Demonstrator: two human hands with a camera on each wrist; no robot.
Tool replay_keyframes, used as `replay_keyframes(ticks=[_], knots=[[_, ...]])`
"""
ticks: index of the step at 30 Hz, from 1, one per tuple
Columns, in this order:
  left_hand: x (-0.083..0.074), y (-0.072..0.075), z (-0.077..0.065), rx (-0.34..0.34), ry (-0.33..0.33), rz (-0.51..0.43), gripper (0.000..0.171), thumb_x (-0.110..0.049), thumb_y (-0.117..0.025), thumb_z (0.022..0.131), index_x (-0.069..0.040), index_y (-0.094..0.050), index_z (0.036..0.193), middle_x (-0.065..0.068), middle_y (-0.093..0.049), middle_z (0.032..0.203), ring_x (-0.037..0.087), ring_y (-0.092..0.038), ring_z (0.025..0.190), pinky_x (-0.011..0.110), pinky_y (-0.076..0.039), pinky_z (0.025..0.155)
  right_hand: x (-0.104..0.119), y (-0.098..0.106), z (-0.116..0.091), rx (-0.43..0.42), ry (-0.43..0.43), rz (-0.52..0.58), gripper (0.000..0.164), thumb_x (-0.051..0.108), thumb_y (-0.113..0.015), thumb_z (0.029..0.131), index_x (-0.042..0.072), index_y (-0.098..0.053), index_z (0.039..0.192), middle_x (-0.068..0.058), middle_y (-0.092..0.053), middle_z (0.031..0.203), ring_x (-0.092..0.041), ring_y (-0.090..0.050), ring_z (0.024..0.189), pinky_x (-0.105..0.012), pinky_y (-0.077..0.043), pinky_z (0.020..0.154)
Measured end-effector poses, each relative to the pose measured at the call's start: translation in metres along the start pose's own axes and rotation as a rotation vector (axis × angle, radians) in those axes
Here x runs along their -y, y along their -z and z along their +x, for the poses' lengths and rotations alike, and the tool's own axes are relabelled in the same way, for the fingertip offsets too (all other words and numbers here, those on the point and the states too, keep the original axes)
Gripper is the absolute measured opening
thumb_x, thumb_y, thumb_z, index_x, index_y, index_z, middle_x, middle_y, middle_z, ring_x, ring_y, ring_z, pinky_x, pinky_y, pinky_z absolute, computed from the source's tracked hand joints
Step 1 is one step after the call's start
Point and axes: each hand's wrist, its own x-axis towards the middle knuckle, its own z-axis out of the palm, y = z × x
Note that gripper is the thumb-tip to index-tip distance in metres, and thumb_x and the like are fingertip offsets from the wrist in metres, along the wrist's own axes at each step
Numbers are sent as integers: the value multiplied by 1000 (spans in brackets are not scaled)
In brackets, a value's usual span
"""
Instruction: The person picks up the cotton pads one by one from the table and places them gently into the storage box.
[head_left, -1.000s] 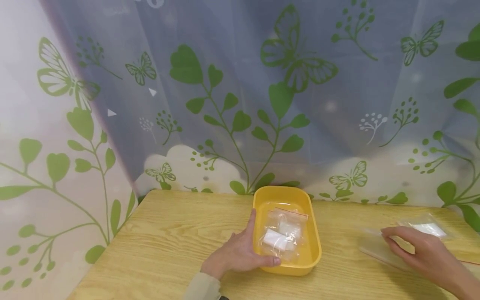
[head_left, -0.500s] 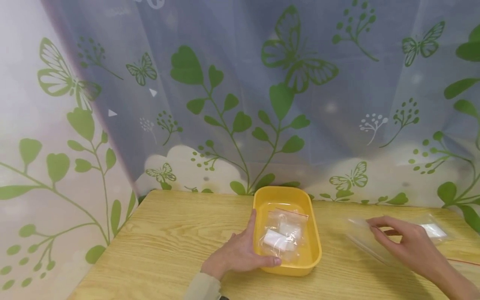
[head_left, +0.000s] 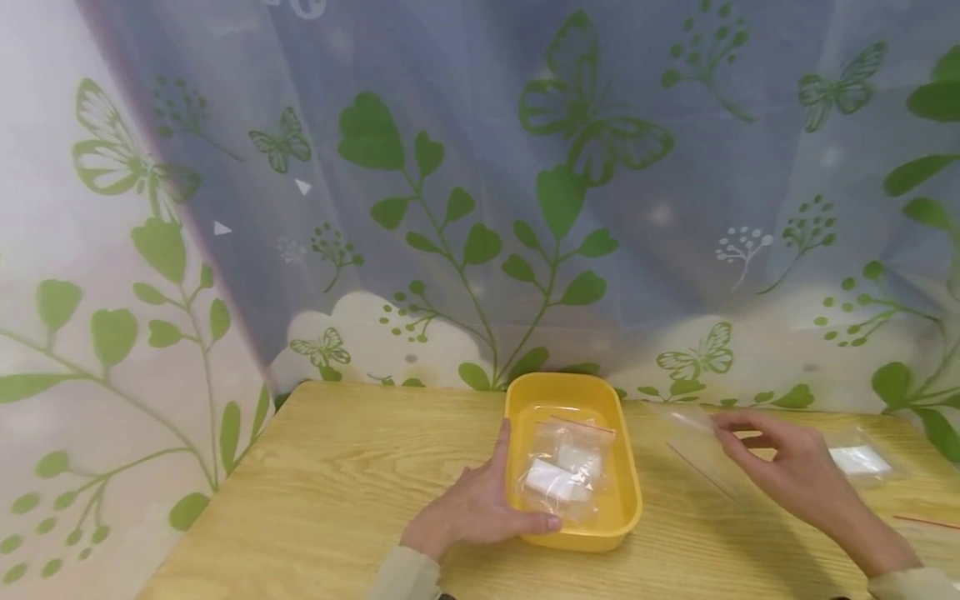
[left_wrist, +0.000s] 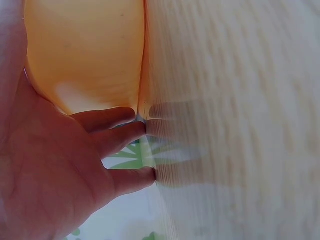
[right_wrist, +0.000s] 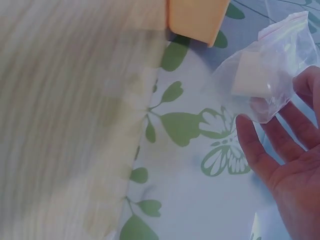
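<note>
A yellow plastic tray (head_left: pixel 630 500) stands on the table, holding clear zip bags (head_left: pixel 583 433) with white rectangular pieces inside. Against its near left corner lies my left hand (head_left: pixel 480 512), thumb along the near rim and fingers along the left side. These fingers look straight in the left wrist view, their tips at the tabletop. To the right of the tray, my right hand (head_left: pixel 795 467) pinches a clear zip bag (head_left: pixel 693 446) by one edge, above the table. A pale rectangular piece (right_wrist: pixel 252 75) shows inside that bag in the right wrist view.
Another clear bag with a white piece (head_left: pixel 858 460) lies on the wooden table (head_left: pixel 360 467) beyond the right hand. A further bag's red zip strip (head_left: pixel 926 522) shows at the right edge. A leaf-and-butterfly patterned curtain (head_left: pixel 465 208) hangs behind the table.
My right hand has moved left and slightly farther back with the zip bag, nearer the tray. The left hand and the tray have stayed in place.
</note>
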Motion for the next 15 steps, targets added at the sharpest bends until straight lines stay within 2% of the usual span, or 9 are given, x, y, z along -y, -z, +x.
replay_keyframes(ticks=[2, 7, 15], knots=[[1, 0, -1, -1, -2, -4, 140, -72, -78, 73, -25, 18, 164, 22, -34, 164, 45, -37, 149, 65, -15, 127, 3, -3, 4, 1, 0, -4, 31, -11, -78, 80, 14, -77, 100, 23, -72, 97, 22, -60, 88, -4, -53, 69], [1, 0, -2, 2, -13, -6, 140, -71, -78, 74, -24, 18, 164, 23, -35, 164, 44, -39, 148, 65, -15, 127, 12, -14, 14, -13, 12, 17, 35, -14, -77, 78, 13, -77, 100, 9, -76, 94, 22, -59, 90, -4, -53, 70], [0, 3, -1, 1, -39, -9, 139, -71, -78, 75, -23, 18, 164, 21, -35, 164, 40, -41, 148, 66, -14, 127, 24, -32, 29, -27, 53, 95, 29, -12, -76, 81, 10, -77, 101, -6, -78, 94, 12, -66, 89, -5, -54, 73]])
